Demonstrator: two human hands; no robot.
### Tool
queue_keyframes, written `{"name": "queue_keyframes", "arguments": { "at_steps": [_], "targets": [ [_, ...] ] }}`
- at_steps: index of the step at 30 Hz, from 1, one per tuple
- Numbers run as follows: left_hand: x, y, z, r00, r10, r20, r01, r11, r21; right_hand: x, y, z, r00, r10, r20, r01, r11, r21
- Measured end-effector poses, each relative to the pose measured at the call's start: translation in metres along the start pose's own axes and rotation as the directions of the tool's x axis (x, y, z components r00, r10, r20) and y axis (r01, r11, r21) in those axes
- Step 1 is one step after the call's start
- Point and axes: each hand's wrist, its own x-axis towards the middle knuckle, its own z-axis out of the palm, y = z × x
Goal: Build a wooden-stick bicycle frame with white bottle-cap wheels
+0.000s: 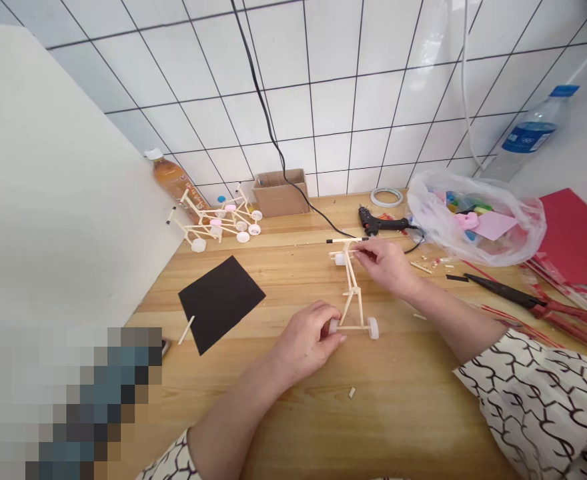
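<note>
Near the middle of the pale wooden tabletop (pixel 283 413), a small stick-built model vehicle of light wood with white bottle-cap wheels (pixel 352 293), held at both ends. Left hand (pixel 307 340) at the near end, fingers curled and pinched on the near-left white cap wheel; the wheel mostly covered by the fingertips. Right hand (pixel 386 265) at the far end, thumb and forefinger closed on the crossbar stick with black tip (pixel 346 240); how tight, hard to tell from here. Second white wheel at the near right, free and touching the surface.

Open room: a wide bare band of wood along the near edge, with only one small wood chip (pixel 352 393) on it. To the left, a flat black square sheet (pixel 221 301) with a loose short stick (pixel 186 330) just beside it, near the left edge.

Far edge more crowded: brown cardboard box (pixel 279 193) against the tiled wall, black glue gun (pixel 381 223) with its cable going up, roll of white tape (pixel 386 197), and two more finished stick models (pixel 218 223) in the far left corner, before an orange drink bottle (pixel 176 180) that leans on the wall. Right side filled by a clear plastic bag of coloured pieces (pixel 473 217), black-and-red scissors (pixel 523 300), red paper sheet (pixel 576 237).

Bottom left corner pixelated, nothing readable. Clear water bottle (pixel 531 133) partly behind the bag.
</note>
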Motion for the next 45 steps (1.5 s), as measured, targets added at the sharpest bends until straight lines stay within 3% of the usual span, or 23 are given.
{"name": "queue_keyframes", "arguments": {
  "at_steps": [19, 26, 30, 33, 36, 38, 41, 45],
  "targets": [
    [0.000, 0.002, -0.001, 1.000, 0.011, -0.001, -0.011, 1.000, -0.004, 0.000, -0.005, -0.001, 1.000, 0.025, 0.010, -0.025, 1.000, 0.016],
    [0.000, 0.001, 0.000, 1.000, 0.010, -0.002, -0.010, 1.000, -0.008, -0.001, -0.008, 0.000, 0.994, 0.112, -0.004, -0.112, 0.993, 0.029],
    [0.000, 0.000, 0.000, 1.000, 0.012, -0.005, -0.012, 1.000, -0.012, 0.001, -0.012, -0.017, 0.981, 0.193, -0.031, -0.192, 0.980, 0.044],
    [0.000, -0.001, 0.000, 1.000, 0.016, -0.006, -0.016, 1.000, -0.001, -0.003, -0.017, -0.039, 0.952, 0.272, 0.143, -0.294, 0.942, 0.160],
    [-0.001, -0.002, 0.000, 1.000, 0.017, -0.010, -0.017, 1.000, 0.004, -0.020, -0.025, -0.054, 0.874, 0.259, 0.412, -0.370, 0.903, 0.218],
    [0.000, -0.002, 0.001, 1.000, 0.013, -0.011, -0.013, 1.000, 0.003, -0.034, -0.030, -0.056, 0.824, 0.247, 0.511, -0.389, 0.901, 0.192],
    [0.000, -0.002, 0.001, 1.000, 0.021, -0.017, -0.021, 1.000, 0.003, -0.053, -0.039, -0.048, 0.781, 0.248, 0.573, -0.399, 0.904, 0.153],
    [-0.001, -0.001, 0.000, 1.000, 0.021, -0.014, -0.021, 1.000, 0.018, -0.060, -0.046, -0.033, 0.777, 0.215, 0.591, -0.370, 0.916, 0.153]
  ]
}}
